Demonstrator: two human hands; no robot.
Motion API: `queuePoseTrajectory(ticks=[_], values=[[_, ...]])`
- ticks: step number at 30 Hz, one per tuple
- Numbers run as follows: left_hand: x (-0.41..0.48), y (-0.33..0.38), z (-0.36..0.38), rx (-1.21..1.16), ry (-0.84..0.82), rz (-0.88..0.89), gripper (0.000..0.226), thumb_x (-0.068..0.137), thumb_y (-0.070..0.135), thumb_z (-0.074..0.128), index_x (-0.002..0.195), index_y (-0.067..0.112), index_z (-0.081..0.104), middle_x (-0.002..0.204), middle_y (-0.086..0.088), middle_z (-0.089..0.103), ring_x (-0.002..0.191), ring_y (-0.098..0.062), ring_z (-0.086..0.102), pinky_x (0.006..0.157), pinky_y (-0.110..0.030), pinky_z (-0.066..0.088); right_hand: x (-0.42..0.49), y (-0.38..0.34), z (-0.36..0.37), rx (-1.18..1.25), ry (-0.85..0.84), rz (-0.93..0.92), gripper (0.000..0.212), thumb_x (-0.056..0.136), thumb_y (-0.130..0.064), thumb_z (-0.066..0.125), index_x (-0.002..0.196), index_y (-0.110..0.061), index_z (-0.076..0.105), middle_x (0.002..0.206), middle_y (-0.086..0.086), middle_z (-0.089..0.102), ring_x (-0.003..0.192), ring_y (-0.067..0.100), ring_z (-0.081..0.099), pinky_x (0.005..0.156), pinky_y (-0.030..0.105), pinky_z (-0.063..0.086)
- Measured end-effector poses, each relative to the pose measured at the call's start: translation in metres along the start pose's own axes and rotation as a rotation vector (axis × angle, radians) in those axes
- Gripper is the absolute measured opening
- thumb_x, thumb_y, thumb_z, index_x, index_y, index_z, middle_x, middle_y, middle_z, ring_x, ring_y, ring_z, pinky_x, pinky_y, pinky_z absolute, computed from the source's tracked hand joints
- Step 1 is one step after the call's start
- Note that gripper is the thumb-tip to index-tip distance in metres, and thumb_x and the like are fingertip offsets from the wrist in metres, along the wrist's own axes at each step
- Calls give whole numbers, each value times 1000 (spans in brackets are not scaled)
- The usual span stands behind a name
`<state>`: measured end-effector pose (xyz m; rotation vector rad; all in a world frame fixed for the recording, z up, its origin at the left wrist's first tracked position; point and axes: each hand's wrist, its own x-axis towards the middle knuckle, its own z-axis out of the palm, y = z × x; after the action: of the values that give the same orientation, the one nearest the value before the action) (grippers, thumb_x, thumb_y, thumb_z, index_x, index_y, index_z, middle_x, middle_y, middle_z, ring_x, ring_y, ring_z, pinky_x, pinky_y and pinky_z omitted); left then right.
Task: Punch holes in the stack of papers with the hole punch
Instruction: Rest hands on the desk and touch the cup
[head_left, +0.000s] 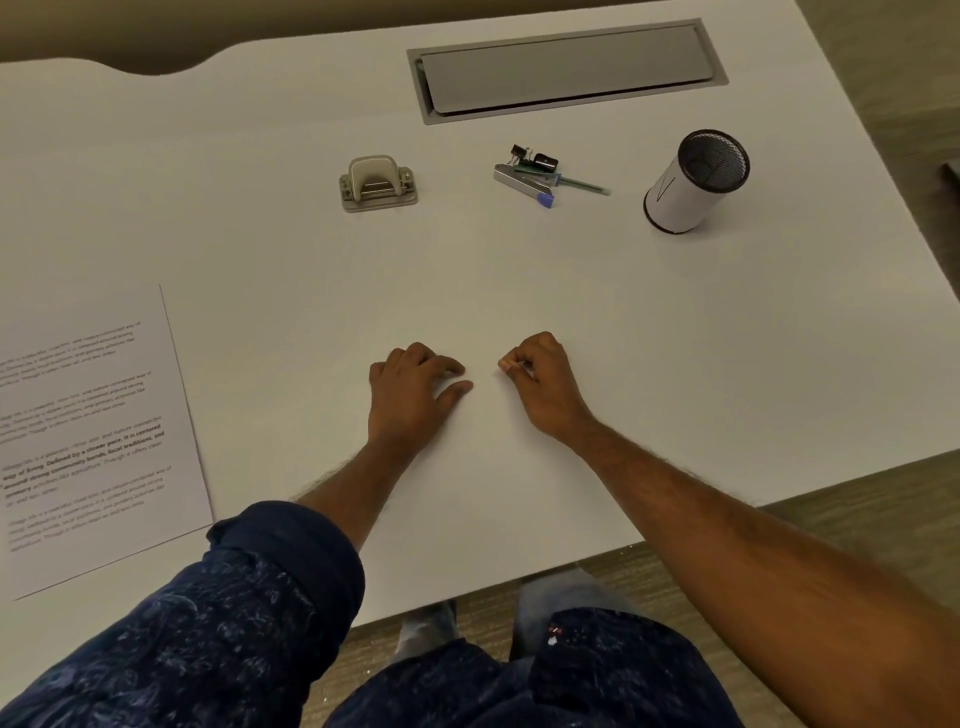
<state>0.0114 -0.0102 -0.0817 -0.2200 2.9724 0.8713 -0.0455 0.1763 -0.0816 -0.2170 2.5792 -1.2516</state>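
A grey two-hole punch (378, 183) stands on the white desk (597, 291), far from both hands. The stack of printed papers (88, 436) lies flat at the desk's left edge, partly cut off by the frame. My left hand (413, 389) rests palm down near the middle of the desk, fingers slightly spread, holding nothing. My right hand (540, 382) rests beside it on the desk with its fingers curled in, and nothing is visible in it. The two hands are a short gap apart.
A stapler with binder clips and a pen (540, 174) lies right of the punch. A mesh pen cup (693, 182) stands at the far right. A grey cable hatch (566, 67) is set into the desk's back. The desk's front edge runs diagonally by my legs.
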Motion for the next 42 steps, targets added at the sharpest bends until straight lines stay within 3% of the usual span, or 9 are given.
queuePoseTrajectory(ticks=[9,19,25,27,29,30,33,39,42], values=[[6,9,-2,41,-14,-48,18,90,43,64,94,31,77,92,9,60,93,-16,51,81,-32,23,2,1,1,-13,-11,2,9,89,-15,64,84,-7,65,93,0,51,90,20,52,89,44,46],[19,17,-8,276,-239,100,25,97,35,48,100,20,67,106,-2,55,104,-26,48,91,-40,30,1,-9,-2,-36,-59,42,12,91,-18,62,83,-8,63,94,-2,51,92,20,52,92,43,44],[30,6,-31,-9,-246,-48,17,97,33,53,93,22,66,99,3,54,98,-20,47,86,-34,29,5,-28,-15,72,-53,95,24,91,-15,62,72,-25,54,90,-5,49,92,20,53,85,29,44],[41,8,-42,-137,-216,-79,15,97,32,55,86,23,62,93,5,55,93,-17,50,84,-34,36,8,-37,-23,156,-92,180,22,94,-16,60,72,-18,58,87,3,51,90,16,51,78,21,40],[54,17,-51,-274,-181,-113,16,97,30,57,83,21,58,85,7,54,84,-14,52,77,-24,39,13,-43,-32,270,-138,229,30,95,-18,57,83,9,61,81,18,51,84,17,48,75,25,38],[60,24,-55,-331,-176,-132,17,97,28,57,83,18,58,81,9,54,79,-10,52,72,-18,38,16,-45,-37,340,-149,257,32,96,-19,57,90,12,61,80,12,54,84,16,49,74,25,39],[78,48,-64,-413,-209,-116,23,98,26,56,87,7,62,76,7,54,71,-5,49,66,-18,38,25,-55,-54,533,-141,395,25,95,-21,58,111,-3,65,94,-7,61,84,5,55,70,14,42],[112,101,-65,-492,-291,-7,33,99,27,54,92,-4,62,82,-6,56,75,-13,48,68,-23,40,52,-59,-91,830,-85,528,11,94,-25,59,100,-16,64,97,-6,62,90,9,57,75,24,41],[131,131,-60,-541,-315,28,24,100,28,53,89,8,62,83,1,58,77,-11,51,72,-24,42,65,-59,-116,941,-69,534,13,94,-25,59,100,-14,63,93,-3,61,88,11,56,79,29,40]])
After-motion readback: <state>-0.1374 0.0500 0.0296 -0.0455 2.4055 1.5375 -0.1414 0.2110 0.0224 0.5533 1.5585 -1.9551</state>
